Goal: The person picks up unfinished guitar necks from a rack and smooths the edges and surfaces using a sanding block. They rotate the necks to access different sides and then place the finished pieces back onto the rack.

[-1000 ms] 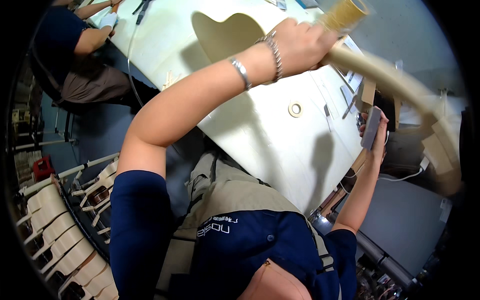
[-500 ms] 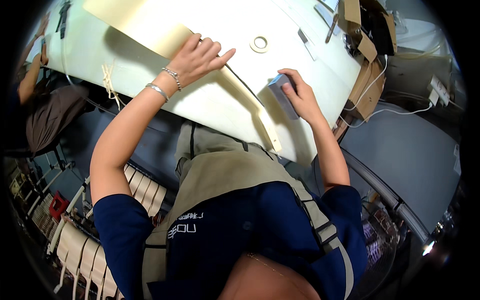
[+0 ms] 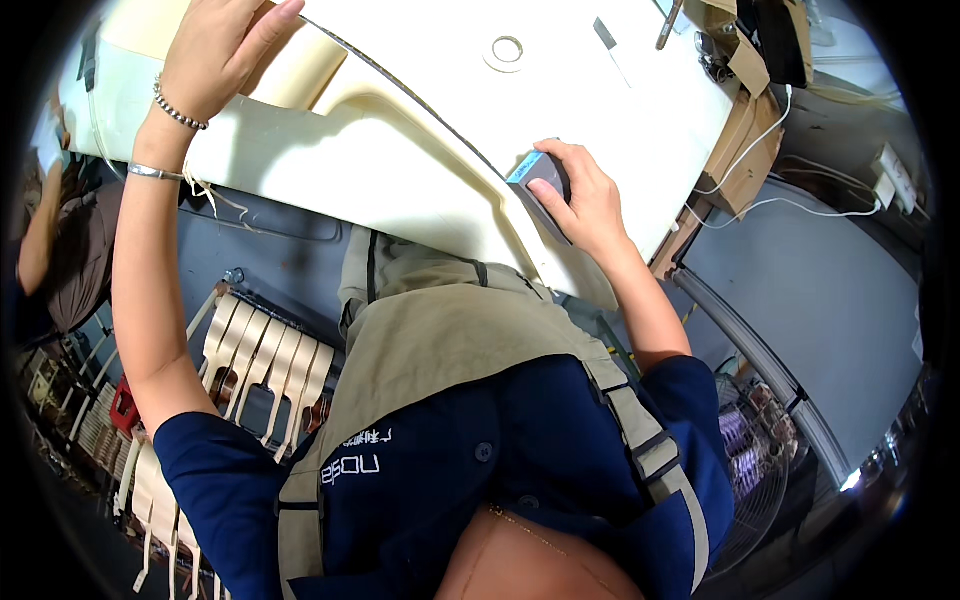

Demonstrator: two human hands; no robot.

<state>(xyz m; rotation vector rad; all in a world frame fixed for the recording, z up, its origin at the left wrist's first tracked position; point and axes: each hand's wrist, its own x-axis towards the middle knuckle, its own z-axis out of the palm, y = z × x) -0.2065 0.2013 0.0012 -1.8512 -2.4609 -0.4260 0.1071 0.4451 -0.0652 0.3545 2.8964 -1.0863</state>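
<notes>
While the left hand [image 3: 215, 60] is placed at the broad part of the cream curved workpiece [image 3: 435, 128], the right hand [image 3: 592, 205] holds the grey block [image 3: 550, 172] near the narrow arm of that part. The right grip is closed: the thumb lies along the near face of the block, and the fingers wrap over its far side. One end of the block carries a blue patch. The block sits at the dark-lined far edge of the arm; whether the two surfaces touch cannot be confirmed. The left thumb is extended sideways, but the fingers are cut off by the upper frame edge, so the state of that grip cannot be told. The workpiece is positioned over the white table [image 3: 640, 130], with its broad part at the upper left and its narrow arm running down toward the near table edge. A roll of tape [image 3: 497, 63] lies flat beyond the arm. A cardboard box [image 3: 745, 150] stands at the right end of the table. Similar cream parts [image 3: 265, 345] are arranged side by side at the lower left.
</notes>
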